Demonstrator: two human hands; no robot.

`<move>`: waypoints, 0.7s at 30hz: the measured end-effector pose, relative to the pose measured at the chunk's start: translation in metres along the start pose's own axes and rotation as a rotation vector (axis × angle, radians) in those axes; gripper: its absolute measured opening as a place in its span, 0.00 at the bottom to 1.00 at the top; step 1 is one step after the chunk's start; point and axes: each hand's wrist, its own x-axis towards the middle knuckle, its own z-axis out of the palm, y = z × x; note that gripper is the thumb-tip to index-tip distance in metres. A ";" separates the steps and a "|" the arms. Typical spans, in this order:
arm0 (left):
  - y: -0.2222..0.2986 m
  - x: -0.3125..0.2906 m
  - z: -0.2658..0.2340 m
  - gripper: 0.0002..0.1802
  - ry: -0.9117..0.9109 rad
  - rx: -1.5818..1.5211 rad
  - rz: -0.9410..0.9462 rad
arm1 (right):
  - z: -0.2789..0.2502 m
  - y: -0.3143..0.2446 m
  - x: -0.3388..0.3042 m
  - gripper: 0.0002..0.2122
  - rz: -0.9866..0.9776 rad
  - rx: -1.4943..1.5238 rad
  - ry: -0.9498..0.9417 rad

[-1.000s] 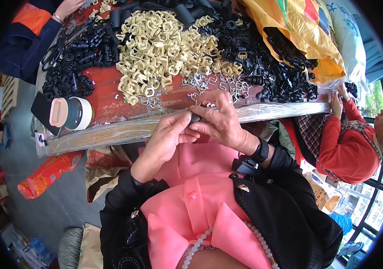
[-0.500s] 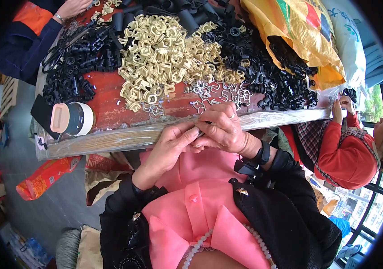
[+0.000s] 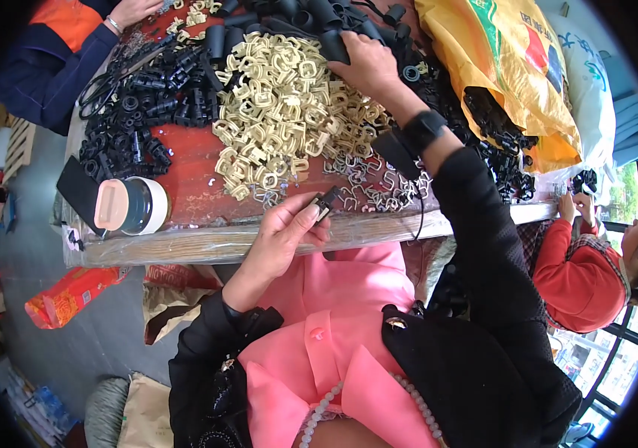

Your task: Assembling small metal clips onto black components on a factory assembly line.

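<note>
A small black plastic fitting (image 3: pixel 325 203) with a pale part on it is pinched between the thumb and fingers of my left hand (image 3: pixel 289 233), just above the table's near edge. My right hand (image 3: pixel 370 66) is stretched across the table to the black tubes at the back. Its thumb and fingers close about the end of one black tube (image 3: pixel 334 46), which lies among the others. Cream plastic clips (image 3: pixel 282 112) form a heap to the left of my right forearm. Bent metal wire clips (image 3: pixel 356 183) are scattered between that heap and my left hand.
Black fittings (image 3: pixel 128 145) are piled at the left, beside a lidded cup (image 3: pixel 131 205). A yellow sack (image 3: pixel 506 75) holding black parts lies at the right. A co-worker's hand (image 3: pixel 136 10) rests at the far left; another person in red (image 3: pixel 584 272) sits at the right.
My right hand has left my left hand and moved forward to the black tubes. The black fitting in my left hand now shows. The view has shifted slightly.
</note>
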 end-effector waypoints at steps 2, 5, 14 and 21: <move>0.001 0.000 0.001 0.18 0.016 0.011 0.008 | 0.011 -0.004 0.006 0.22 0.085 -0.126 -0.073; 0.001 0.002 0.002 0.17 0.023 -0.026 0.009 | 0.006 0.010 -0.001 0.21 0.056 0.003 -0.004; -0.001 -0.003 -0.002 0.16 0.054 -0.130 0.027 | -0.103 0.020 -0.071 0.14 0.343 0.737 -0.063; 0.001 -0.019 0.019 0.13 0.094 -0.055 0.057 | -0.106 0.017 -0.141 0.19 0.815 1.895 0.487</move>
